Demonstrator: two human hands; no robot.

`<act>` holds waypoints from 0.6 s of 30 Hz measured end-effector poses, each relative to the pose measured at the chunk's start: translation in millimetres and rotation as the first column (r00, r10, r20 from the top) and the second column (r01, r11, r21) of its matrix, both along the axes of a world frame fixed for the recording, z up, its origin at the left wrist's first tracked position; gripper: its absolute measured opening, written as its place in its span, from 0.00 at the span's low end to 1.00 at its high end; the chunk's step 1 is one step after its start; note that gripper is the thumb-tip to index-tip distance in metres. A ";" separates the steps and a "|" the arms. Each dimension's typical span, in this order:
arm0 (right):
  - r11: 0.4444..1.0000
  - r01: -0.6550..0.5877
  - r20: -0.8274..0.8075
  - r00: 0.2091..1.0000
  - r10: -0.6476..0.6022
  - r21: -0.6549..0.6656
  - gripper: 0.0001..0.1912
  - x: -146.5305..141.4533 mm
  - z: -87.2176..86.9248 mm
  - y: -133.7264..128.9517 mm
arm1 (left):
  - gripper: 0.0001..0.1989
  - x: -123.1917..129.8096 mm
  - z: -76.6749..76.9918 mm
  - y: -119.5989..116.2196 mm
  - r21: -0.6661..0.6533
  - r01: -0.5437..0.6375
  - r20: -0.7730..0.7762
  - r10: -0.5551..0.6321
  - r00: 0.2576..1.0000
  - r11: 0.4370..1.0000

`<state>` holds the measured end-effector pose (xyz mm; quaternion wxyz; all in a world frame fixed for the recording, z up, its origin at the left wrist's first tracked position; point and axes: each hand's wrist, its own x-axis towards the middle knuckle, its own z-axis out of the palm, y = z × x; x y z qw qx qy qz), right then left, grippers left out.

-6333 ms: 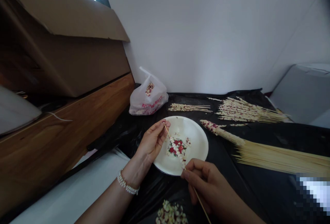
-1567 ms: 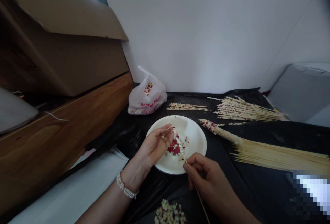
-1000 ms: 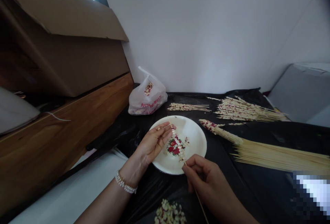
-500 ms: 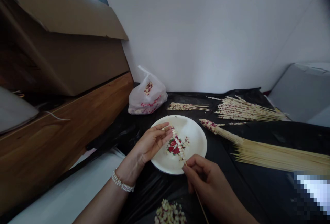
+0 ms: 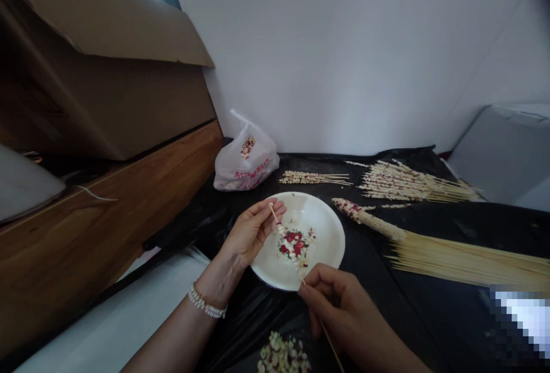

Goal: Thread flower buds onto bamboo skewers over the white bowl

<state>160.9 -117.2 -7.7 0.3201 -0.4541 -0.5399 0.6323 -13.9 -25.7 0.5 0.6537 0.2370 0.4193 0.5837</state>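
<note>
My right hand [image 5: 339, 301] is closed around a thin bamboo skewer [image 5: 330, 343], pinching it between thumb and forefinger. Pale and dark-red corn-like kernels [image 5: 281, 228] are threaded along the skewer, which slants up and left over a white enamel bowl [image 5: 330, 227]. At its upper end my left hand [image 5: 255, 230], with a beaded bracelet at the wrist, has curled fingers around the bare tip. A small pale kernel [image 5: 271, 205] shows at those fingertips. Loose kernels [image 5: 311, 234] lie in the bowl, beside the red flowers printed on its bottom.
A heap of kernels [image 5: 283, 354] lies at the near edge. Behind the bowl are a tied plastic bag [image 5: 247, 161] and small threaded skewers [image 5: 309, 177]. To the right are more threaded skewers [image 5: 399, 181] and a bamboo skewer bundle [image 5: 455, 252]. A cardboard box [image 5: 141, 98] stands left.
The threaded skewer has shifted down and left, and its bare tip now shows against my left fingers. My left hand has turned and its fingers have curled in. My right hand has moved slightly left.
</note>
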 end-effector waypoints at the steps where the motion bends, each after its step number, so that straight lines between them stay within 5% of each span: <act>1: 1.000 -0.012 -0.008 1.000 0.012 -0.025 0.11 -0.3 0.2 -0.2 | 0.10 0.3 0.4 0.1 0.004 -0.021 0.002 0.021 1.000 1.000; 18: 0.989 -0.022 -0.086 0.996 0.010 -0.144 0.13 0.6 0.3 0.6 | 0.07 6.9 1.4 -3.4 0.065 -0.069 -0.029 0.071 0.997 0.995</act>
